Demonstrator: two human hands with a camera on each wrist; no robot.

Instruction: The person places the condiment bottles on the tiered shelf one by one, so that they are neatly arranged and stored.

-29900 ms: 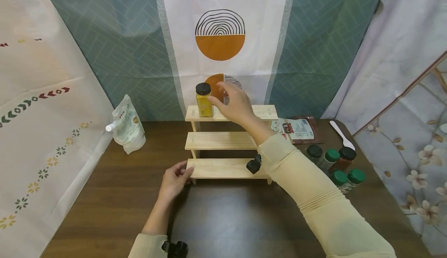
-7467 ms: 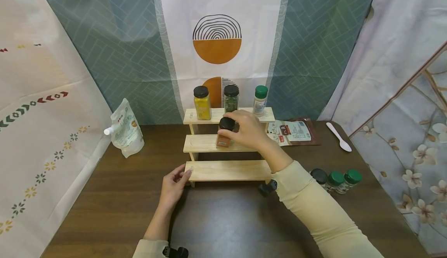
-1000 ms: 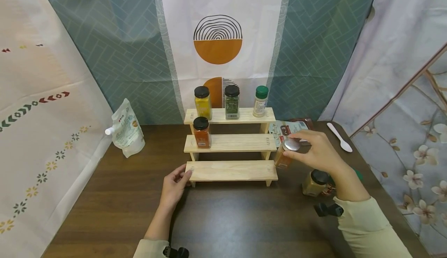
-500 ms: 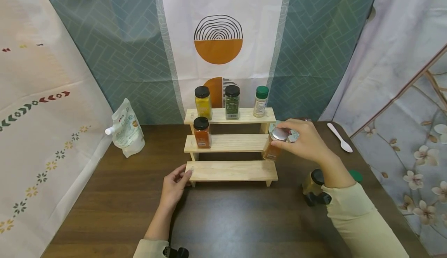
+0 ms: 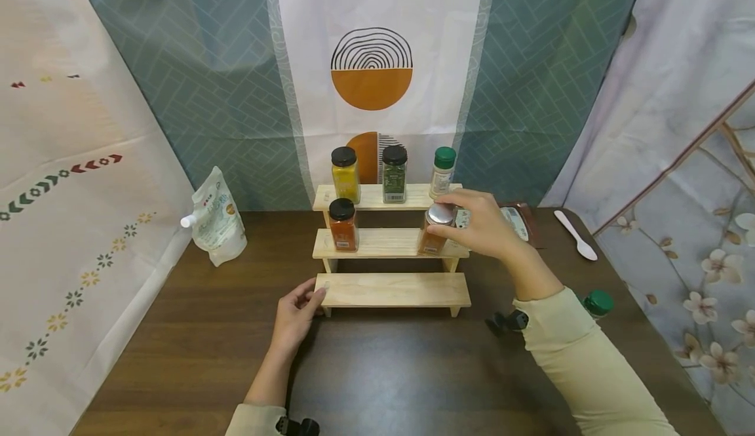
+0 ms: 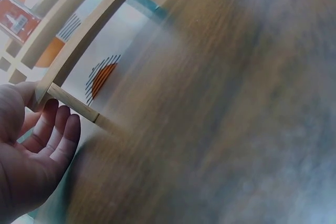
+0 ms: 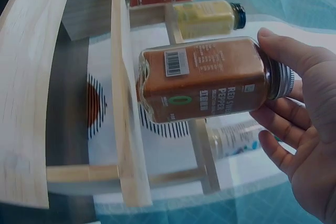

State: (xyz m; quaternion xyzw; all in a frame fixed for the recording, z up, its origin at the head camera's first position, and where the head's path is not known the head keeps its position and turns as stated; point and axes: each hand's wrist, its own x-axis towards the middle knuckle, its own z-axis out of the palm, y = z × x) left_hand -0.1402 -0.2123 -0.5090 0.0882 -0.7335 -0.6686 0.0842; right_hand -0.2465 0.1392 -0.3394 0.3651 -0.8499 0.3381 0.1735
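Note:
My right hand (image 5: 482,226) holds a silver-lidded spice jar (image 5: 432,240) near its lid, thumb and fingers on opposite sides. The jar's red-brown contents and "pepper" label (image 7: 212,80) show in the right wrist view; its base is at the middle board, toward the right end. With my left hand (image 5: 293,318) I grip the left end of the bottom board of a three-step wooden rack (image 5: 392,290), thumb over it. A black-lidded red-orange jar (image 5: 344,226) stands left on the middle step. On top stand a yellow jar (image 5: 345,177), a green herb jar (image 5: 394,175) and a green-capped bottle (image 5: 442,172).
A white spouted pouch (image 5: 218,219) stands on the table at the left. Behind my right hand lies a brown-and-white packet (image 5: 518,221), partly hidden. A white spoon (image 5: 575,234) lies further right. Another green-capped bottle (image 5: 599,303) shows past my right sleeve.
My right hand has carried the silver-lidded jar leftward from beside the rack to the middle step. The left hand has stayed at the bottom board.

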